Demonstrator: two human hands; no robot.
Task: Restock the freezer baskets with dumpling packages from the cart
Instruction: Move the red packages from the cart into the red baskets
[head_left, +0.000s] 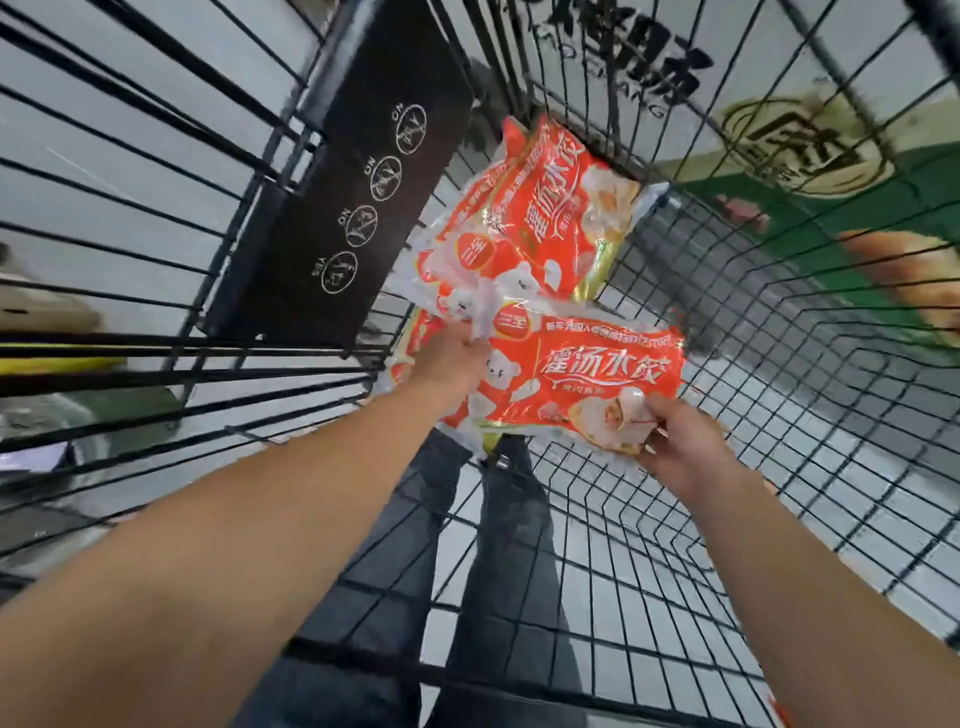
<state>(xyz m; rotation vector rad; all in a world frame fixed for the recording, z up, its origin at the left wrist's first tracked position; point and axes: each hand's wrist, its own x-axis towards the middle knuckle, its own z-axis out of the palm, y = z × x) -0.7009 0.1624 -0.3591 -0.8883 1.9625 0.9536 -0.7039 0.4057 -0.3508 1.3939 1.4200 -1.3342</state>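
Both arms are reached down into the wire cart.

Left hand: its grip is pinched on the clear sealed edges of the orange dumpling packages. The upper package is seen fanned up and away from that grip, toward the far corner of the cart, tilted. Whether one edge or several are caught in that pinch cannot be told; the fingers are partly hidden by the plastic.

Right hand: its grip is pinched on the lower right corner of the lower package, thumb on the printed face, fingers under it. This package is stretched between the two grips, face up, roughly level, held clear of the cart's mesh floor.

A third orange edge is glimpsed just below the left grip, mostly covered.

The black child-seat panel with white NO/YES pictograms is stood up left of the left grip. Dark trousers are visible through the mesh under both grips. Floor graphics are seen beyond the cart's far wall, blurred.
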